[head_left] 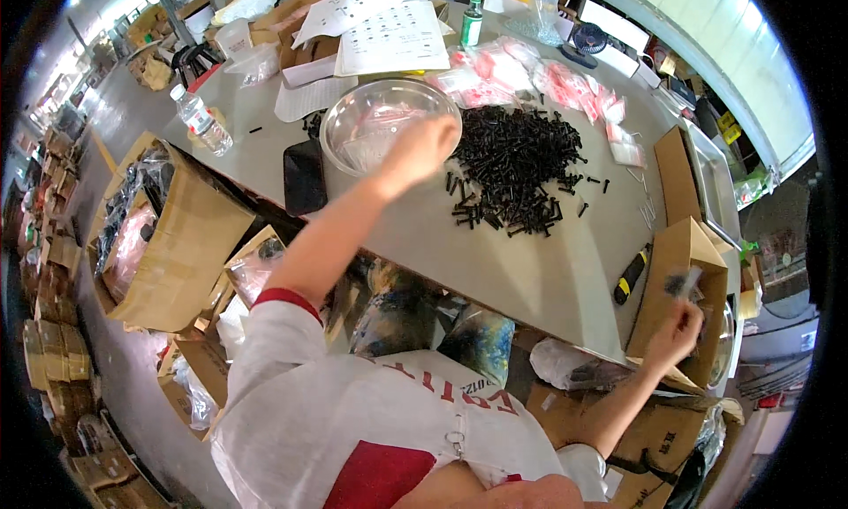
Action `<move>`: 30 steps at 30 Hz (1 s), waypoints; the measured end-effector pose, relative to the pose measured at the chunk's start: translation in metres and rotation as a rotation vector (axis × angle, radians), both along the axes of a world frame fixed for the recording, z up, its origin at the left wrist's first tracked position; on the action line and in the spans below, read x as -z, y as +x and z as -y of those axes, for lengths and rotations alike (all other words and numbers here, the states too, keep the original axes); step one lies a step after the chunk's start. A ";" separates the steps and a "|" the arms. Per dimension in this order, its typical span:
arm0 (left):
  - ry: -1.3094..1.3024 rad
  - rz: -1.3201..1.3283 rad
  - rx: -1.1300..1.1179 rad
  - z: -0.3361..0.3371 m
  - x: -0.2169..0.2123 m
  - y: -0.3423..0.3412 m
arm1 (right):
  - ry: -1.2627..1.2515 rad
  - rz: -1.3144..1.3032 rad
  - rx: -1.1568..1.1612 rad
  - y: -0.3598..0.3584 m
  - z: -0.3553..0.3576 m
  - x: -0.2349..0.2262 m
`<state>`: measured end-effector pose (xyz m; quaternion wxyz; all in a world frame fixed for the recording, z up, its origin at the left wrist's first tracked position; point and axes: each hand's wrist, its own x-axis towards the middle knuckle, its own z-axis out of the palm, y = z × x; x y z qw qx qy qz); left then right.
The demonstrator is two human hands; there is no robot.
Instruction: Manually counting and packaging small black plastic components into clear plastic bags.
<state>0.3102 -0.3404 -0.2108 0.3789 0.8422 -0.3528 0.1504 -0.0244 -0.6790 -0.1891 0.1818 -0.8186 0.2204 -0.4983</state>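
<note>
Reaching left hand (422,149) over clear bowl (380,120), grip unclear | right hand (676,332) fingers pinching small bag (685,282)

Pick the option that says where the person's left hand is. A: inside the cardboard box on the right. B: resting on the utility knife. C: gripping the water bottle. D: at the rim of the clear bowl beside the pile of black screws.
D: the left hand sits at the rim of the clear bowl, next to the black screws.
</note>
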 end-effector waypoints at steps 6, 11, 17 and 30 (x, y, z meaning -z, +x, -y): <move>0.546 0.073 -0.311 -0.069 0.087 0.134 | 0.123 -0.091 -0.072 -0.007 -0.014 0.009; 0.523 -0.067 -0.324 -0.050 0.037 0.103 | 0.256 -0.187 -0.117 -0.002 -0.026 0.029; 0.441 0.152 -0.365 -0.077 0.032 0.093 | 0.230 -0.343 -0.299 0.021 -0.048 0.025; -0.495 -1.012 0.459 -0.001 0.050 -0.152 | 0.110 -0.236 -0.786 0.092 -0.197 0.031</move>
